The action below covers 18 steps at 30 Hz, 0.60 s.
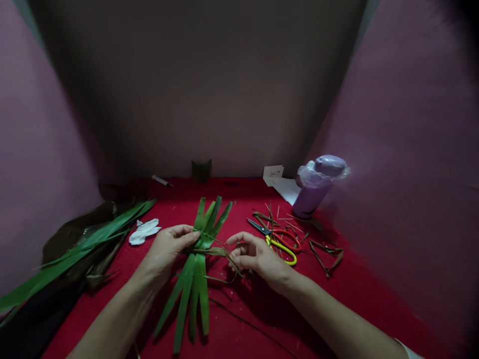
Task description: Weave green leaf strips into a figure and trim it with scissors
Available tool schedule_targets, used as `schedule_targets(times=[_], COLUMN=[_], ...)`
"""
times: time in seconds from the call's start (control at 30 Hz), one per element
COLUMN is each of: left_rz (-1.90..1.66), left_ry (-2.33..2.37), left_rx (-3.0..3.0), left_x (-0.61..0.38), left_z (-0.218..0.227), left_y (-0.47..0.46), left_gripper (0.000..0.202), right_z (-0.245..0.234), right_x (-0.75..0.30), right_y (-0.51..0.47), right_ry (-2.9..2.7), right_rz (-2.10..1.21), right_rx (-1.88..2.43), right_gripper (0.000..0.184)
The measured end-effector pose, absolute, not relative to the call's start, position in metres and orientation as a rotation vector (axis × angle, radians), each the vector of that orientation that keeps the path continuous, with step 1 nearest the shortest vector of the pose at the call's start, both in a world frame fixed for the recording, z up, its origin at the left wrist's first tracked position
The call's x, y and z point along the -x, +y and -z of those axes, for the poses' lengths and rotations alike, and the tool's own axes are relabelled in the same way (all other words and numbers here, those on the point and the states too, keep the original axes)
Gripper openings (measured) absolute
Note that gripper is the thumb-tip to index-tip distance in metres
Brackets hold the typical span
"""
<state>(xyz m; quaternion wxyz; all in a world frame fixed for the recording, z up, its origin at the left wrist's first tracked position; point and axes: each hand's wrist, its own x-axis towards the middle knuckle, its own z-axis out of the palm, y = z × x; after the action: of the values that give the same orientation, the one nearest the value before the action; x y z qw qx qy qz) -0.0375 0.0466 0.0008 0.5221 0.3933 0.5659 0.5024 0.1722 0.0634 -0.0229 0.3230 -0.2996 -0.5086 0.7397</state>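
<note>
The left hand (170,249) pinches the green leaf piece (199,264) at its middle, thumb and fingertips pressed together on its left edge. The piece lies near the centre of the red tabletop (175,199), its split ends fanning away from and toward the person. A brown strip (215,252) crosses its waist and trails right to the right hand (258,257). That hand's fingers are curled, the fingertips at the strip's end; whether this grip closes on it, one cannot tell.

Room around the hands is uneven. On the left, a white tissue (144,231) lies near the left wrist, and long green leaves (86,249) lie slantwise beyond it by the left wall (45,124). On the right, scissors (266,232) with red and yellow handles lie just beyond the right hand, among brown scraps (339,255) and thin pale sticks (294,227). A purple cup (312,199) and white papers (287,189) stand farther back, near the right wall (407,149). The far edge of the tabletop meets the back wall (202,89); a stretch of red separates it from the upper leaf tips. A thin brown strand (249,320) runs across the red between the forearms.
</note>
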Motion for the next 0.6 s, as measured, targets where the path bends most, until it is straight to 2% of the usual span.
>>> schedule_targets(times=[0.17,0.33,0.5,0.6], left_rz=[-1.183,-1.174,-1.163,-1.149], left_ry=[1.374,1.399,1.424,1.423], left_rx=[-0.955,-0.973,-0.993,-0.992], left_x=[0.034,0.031,0.029,0.026], left_z=[-0.001,-0.002,0.0,0.002], left_y=[0.046,0.044,0.044,0.044], left_gripper=[0.016,0.016,0.017,0.018], right_z=[0.02,0.016,0.025,0.028], right_x=[-0.169,-0.169,-0.17,-0.17], right_y=[0.059,0.056,0.05,0.049], right_ry=[-1.415,-1.626,-1.946,-2.011], right_rz=[-1.92,-1.757,-1.266,-1.094], right_rx=[0.804,0.903,1.056,1.07], right_gripper=[0.025,0.011,0.025,0.018])
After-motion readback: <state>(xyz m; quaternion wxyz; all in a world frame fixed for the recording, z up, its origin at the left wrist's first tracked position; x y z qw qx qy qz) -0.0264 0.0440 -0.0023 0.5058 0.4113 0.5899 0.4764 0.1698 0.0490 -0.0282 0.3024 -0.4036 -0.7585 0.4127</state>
